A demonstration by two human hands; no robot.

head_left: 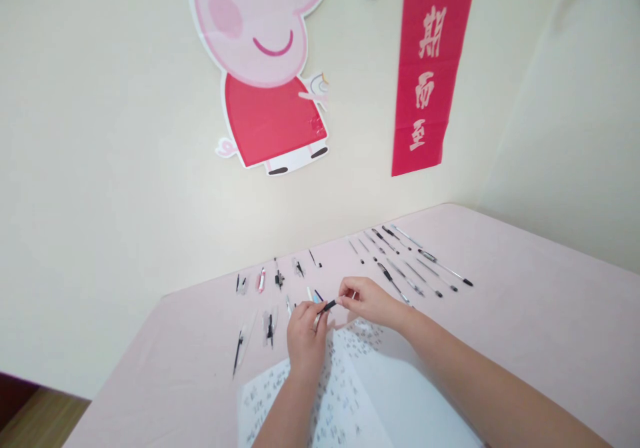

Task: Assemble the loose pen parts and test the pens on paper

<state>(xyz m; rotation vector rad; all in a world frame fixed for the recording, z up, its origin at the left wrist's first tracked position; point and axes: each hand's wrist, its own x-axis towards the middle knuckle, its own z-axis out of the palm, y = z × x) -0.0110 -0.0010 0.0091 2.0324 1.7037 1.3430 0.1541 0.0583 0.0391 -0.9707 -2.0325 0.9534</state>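
My left hand [305,336] is closed around a pen [327,306] with a black grip end that points right. My right hand [367,301] pinches the tip end of that same pen, so both hands meet over the pale pink table [525,315]. Both forearms lie over an open notebook [350,395] with handwriting. Pen caps and short pen parts [270,280] lie in a row to the left behind my hands. Several refills and whole pens [410,261] lie in a row to the right.
A lone black pen [237,353] and a clear cap [270,328] lie left of my left hand. The table stands in a corner. On the wall hang a pink cartoon pig cut-out [265,68] and a red banner [427,68] with pale characters.
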